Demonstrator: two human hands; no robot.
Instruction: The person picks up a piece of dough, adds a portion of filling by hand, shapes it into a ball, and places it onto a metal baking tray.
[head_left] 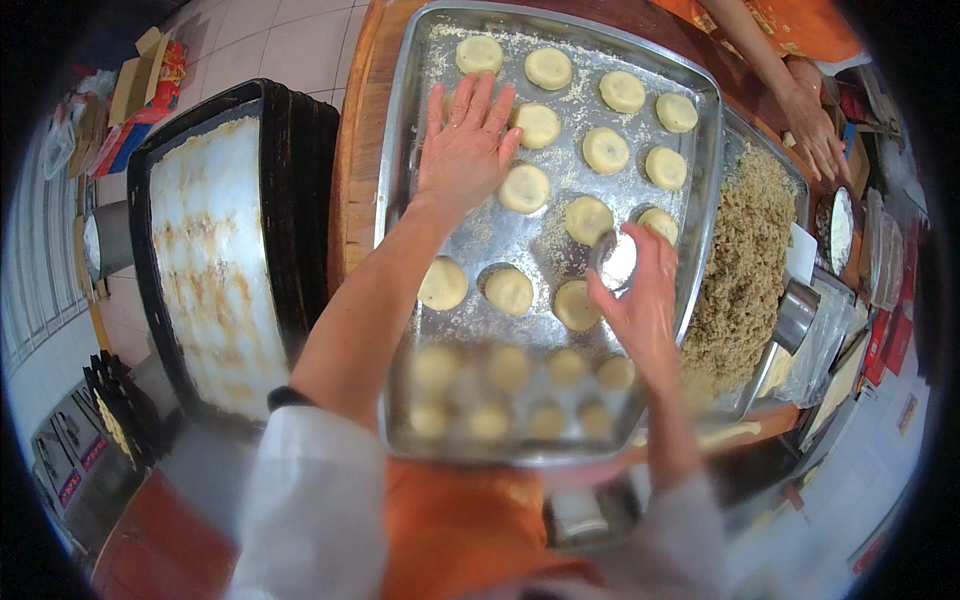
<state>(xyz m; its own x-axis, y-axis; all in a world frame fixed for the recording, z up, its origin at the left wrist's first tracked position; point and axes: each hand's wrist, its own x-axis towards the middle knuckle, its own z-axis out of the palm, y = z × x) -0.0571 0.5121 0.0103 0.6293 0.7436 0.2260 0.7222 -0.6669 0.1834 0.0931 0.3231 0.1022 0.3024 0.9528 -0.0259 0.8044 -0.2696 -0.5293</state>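
Holding silvery cup (616,262) in right hand (645,300), left hand (465,152) over dough rounds (525,189)

It's a bakery, or at least a baking workroom, and the evidence is everywhere! Right across the wooden bench (360,130) lies one big metal tray (490,240), lined up with row upon row of pale dough rounds (606,150), far more than a single household's plateful. Over by the bench's right edge, a great heap of crumbly brown mix (735,270)! Off the left edge, a thick stack of dark-rimmed baking trays (210,250), the top one stained brown, beside a tiled floor (310,50). And at the far right corner, a co-worker in orange (810,30), hands over the bench too!
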